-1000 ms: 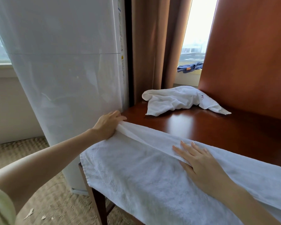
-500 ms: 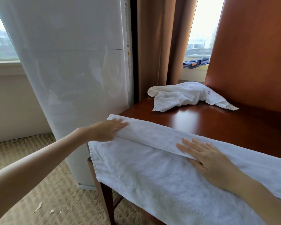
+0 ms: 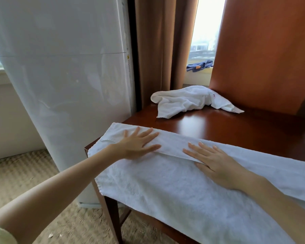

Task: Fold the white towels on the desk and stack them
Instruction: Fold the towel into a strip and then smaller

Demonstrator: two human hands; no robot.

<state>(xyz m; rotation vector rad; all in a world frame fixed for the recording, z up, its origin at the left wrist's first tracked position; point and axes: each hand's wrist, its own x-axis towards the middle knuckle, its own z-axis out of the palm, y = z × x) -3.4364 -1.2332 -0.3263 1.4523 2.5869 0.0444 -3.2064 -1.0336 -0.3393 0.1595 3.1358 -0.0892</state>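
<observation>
The towel (image 3: 165,191) lies spread along the near side of the bench (image 3: 236,134), its far long edge folded back toward the person as a narrow flap. The left hand (image 3: 136,145) lies flat on that flap near the towel's left end, fingers straight and spread, gripping nothing. The right hand (image 3: 217,164) also lies flat, further right, with straight fingers reaching onto the flap's edge and the palm on the single layer below; it holds nothing. A stretch of flap separates the two hands. The towel's near part hangs over the bench's front edge, its left short edge slightly overhangs the left corner above a bench leg (image 3: 113,219), and its right end runs out of view. Beyond the flap a wide strip of polished bench top shows, reaching to a crumpled towel (image 3: 188,101) at the far side, well apart from the spread one and close to an upright wood panel (image 3: 264,50). A tall white cabinet (image 3: 63,85) stands close to the bench's left edge, with a brown curtain (image 3: 162,50) behind the far corner. A blue cloth (image 3: 199,65) lies on the window sill, and woven carpet (image 3: 16,182) covers the floor.
</observation>
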